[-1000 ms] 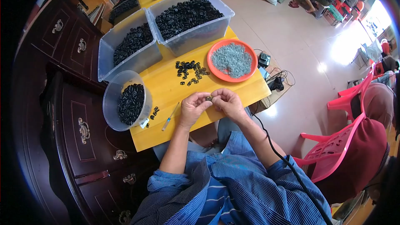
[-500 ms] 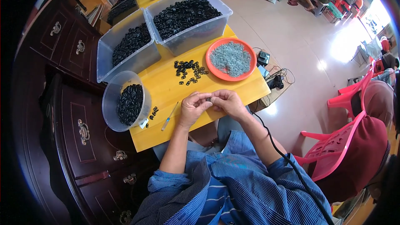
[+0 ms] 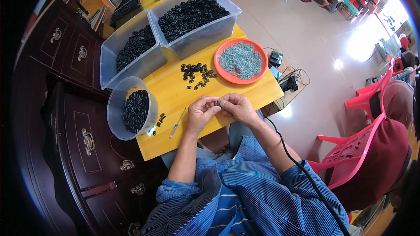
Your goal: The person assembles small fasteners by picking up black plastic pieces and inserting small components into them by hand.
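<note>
My left hand (image 3: pixel 202 112) and my right hand (image 3: pixel 238 107) meet above the near edge of the yellow table (image 3: pixel 168 83). Pinched between their fingertips is a small dark piece (image 3: pixel 217 103), mostly covered by the fingers. It resembles the small black oval pieces with holes (image 3: pixel 189 73) scattered loose on the table just beyond. A round orange-red dish (image 3: pixel 264 67), heaped with tiny silvery-grey parts (image 3: pixel 239 60), sits beyond my right hand. To the left of my left hand lies a slim tool with a light-blue handle (image 3: pixel 173 129).
Two clear plastic bins (image 3: pixel 192 46) (image 3: pixel 135 70) of black pieces stand at the back. A round clear tub (image 3: pixel 118 126) holds more at the left, beside dark wooden drawers (image 3: pixel 83 118). A black cable (image 3: pixel 284 142) crosses my right arm. Pink chairs (image 3: pixel 350 166) stand right; people sit far off.
The dark piece shows more plainly between my fingertips, which have shifted slightly around it. The whole view has moved a little; the things on the table stay in place.
</note>
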{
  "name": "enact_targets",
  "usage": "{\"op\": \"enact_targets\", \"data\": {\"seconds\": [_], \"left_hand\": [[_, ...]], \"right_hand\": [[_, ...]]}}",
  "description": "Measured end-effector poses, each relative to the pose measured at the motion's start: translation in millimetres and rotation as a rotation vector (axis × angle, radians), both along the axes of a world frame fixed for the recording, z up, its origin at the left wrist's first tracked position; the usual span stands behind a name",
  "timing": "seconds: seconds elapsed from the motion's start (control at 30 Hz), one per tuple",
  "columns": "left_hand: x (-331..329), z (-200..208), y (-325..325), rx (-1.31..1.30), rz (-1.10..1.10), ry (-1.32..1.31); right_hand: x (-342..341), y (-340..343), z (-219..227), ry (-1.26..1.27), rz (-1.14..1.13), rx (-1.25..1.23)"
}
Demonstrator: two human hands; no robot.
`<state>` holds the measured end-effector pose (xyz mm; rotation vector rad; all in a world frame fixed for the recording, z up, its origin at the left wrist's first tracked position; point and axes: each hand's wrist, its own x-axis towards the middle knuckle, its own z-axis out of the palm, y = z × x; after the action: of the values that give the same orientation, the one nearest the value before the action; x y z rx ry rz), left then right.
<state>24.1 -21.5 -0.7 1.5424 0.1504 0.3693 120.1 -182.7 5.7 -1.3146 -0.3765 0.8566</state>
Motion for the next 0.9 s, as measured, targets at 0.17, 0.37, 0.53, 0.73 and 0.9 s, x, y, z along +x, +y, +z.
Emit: {"op": "enact_targets", "data": {"seconds": [0.17, 0.37, 0.53, 0.73, 0.9], "left_hand": [[-0.8, -2.2, 1.8, 0.027, -0.008, -0.014], [-0.4, 3.9, 0.2, 0.047, -0.013, -0.009], [-0.4, 6.3, -0.3, 0.055, -0.031, 0.004], [1.1, 15.4, -16.2, 0.189, 0.064, 0.009], [-0.6, 24.2, -26.0, 0.675, 0.285, -0.023]], "right_hand": [[-0.7, 1.1, 1.4, -0.005, -0.014, -0.048], [1.2, 0.2, 3.1, 0.046, 0.009, -0.017], [3.2, -0.6, 4.5, 0.007, 0.05, -0.046], [1.5, 5.2, 0.6, -0.053, -0.007, -0.063], [-5.3, 11.5, -7.5, -0.061, -0.113, 0.004]]}}
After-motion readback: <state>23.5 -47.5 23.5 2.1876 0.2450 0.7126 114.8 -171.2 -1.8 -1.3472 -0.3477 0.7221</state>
